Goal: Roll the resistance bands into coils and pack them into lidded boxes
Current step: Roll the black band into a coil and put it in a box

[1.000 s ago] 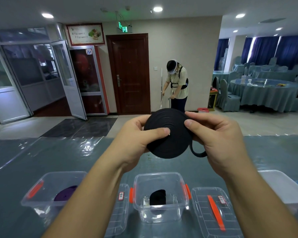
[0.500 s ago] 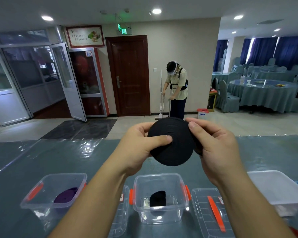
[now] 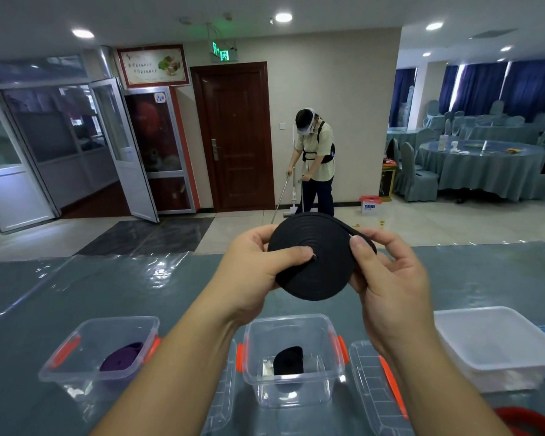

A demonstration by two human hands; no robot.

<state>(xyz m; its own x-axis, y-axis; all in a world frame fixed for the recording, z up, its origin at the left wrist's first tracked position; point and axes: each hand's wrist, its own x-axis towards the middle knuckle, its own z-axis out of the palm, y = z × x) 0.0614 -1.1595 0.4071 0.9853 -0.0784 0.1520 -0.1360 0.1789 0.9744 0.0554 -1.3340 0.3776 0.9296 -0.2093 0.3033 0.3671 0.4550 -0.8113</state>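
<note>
A restaurant banquet hall; round tables (image 3: 482,165) draped in grey-blue cloth with covered chairs (image 3: 417,176); blue curtains (image 3: 501,86); a green exit sign (image 3: 223,53) above a wooden door (image 3: 233,136).

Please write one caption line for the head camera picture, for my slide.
Both hands, left and right, grip a nearly rolled black band coil above open clear boxes.

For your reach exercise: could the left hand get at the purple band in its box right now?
Probably not yet: the box is open, but the left hand grips the black coil.
</note>
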